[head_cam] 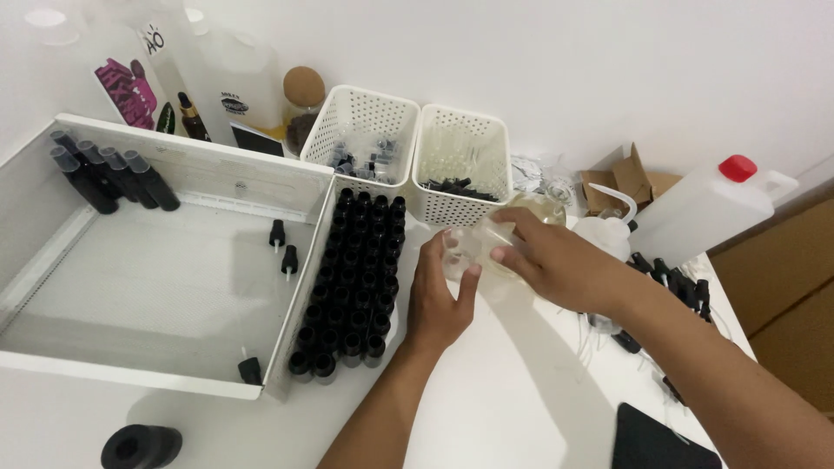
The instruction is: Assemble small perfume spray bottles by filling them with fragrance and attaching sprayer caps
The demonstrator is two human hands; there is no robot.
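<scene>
My left hand (440, 297) is closed around a small clear container (458, 253) above the white table. My right hand (556, 256) grips a clear glass beaker (512, 227) holding pale yellowish liquid, tipped toward that small container. Just left of my hands stands a dense block of small black bottles (356, 274), open-topped, in rows beside a white tray (217, 174). The exact shape of the container in my left hand is hidden by my fingers.
Two white perforated baskets (369, 130) (460, 161) hold droppers and caps behind the bottles. A white squeeze bottle (608, 233), a large red-capped jug (704, 208), loose black dropper caps (673, 278), a black roll (141, 447) and a dark flat object (656, 439) lie around.
</scene>
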